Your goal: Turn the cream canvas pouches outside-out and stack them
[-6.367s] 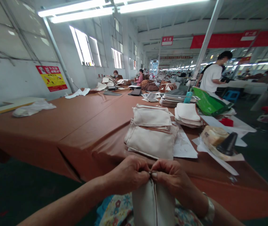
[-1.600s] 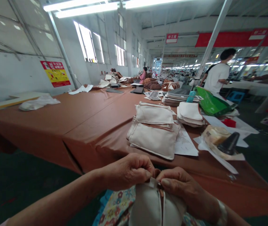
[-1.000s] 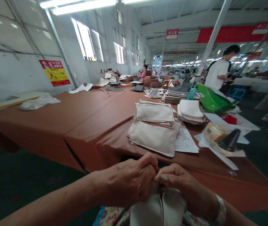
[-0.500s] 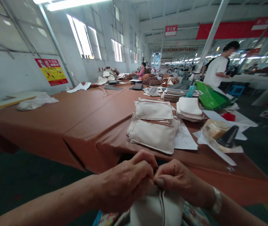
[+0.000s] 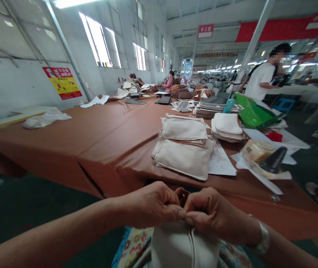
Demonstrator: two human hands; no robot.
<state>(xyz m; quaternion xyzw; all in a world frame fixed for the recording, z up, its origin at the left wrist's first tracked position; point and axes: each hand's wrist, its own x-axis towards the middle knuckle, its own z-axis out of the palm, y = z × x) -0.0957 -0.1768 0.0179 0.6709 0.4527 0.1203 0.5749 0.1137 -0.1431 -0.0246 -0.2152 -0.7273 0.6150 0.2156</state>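
Note:
A cream leather-like piece (image 5: 172,245) with a brown-edged seam down its middle lies over my lap, on flowered cloth (image 5: 138,242). At its upper edge my left hand (image 5: 156,204) pinches the material, thumb and fingers pressed together. My right hand (image 5: 210,208), with a pale band at the wrist, pinches the same edge right beside it, the thumbs almost touching. A brown bit with a small shiny part (image 5: 183,195) shows behind the fingertips. What exactly lies between the fingers is hidden. Just beyond my hands, stacked cream pieces (image 5: 184,156) rest on the table.
The table (image 5: 97,130) has a brown cover. To the right are another cream stack (image 5: 227,126), a black cone-shaped object (image 5: 273,160), a yellowish block (image 5: 256,150) and a green bag (image 5: 258,113). A person in a white shirt (image 5: 259,82) stands beyond; another in pink (image 5: 169,82) is farther off.
My left hand has turned and lowered its fingers to the edge, its thumb now stretched toward the right thumb. My right hand keeps its pinch. The view has shifted slightly.

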